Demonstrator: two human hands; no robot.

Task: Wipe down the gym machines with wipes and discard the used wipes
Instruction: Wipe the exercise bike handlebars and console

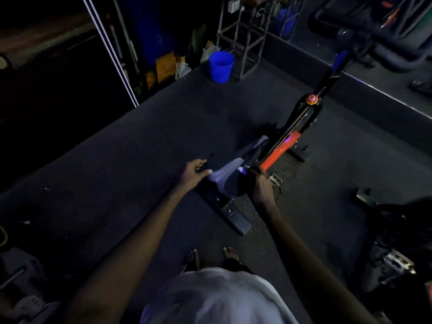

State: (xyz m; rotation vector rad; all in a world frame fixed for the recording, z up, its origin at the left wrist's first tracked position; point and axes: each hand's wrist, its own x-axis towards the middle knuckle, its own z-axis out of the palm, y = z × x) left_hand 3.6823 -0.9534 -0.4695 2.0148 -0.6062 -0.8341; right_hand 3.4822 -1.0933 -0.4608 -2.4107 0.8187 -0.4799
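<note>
An exercise bike with an orange and black frame stands on the dark floor in front of me. Its grey and black saddle is between my hands. A pale wipe lies over the saddle's left side. My left hand pinches the wipe's left edge with thumb and curled fingers. My right hand has its fingers curled round the saddle's right side, close to the orange tube. The dim light hides whether the right hand also holds part of the wipe.
A blue bucket stands on the floor at the back beside a metal rack. The bike's red knob and handlebars rise at the right. A second bike is at my right, and my bare feet are below the saddle.
</note>
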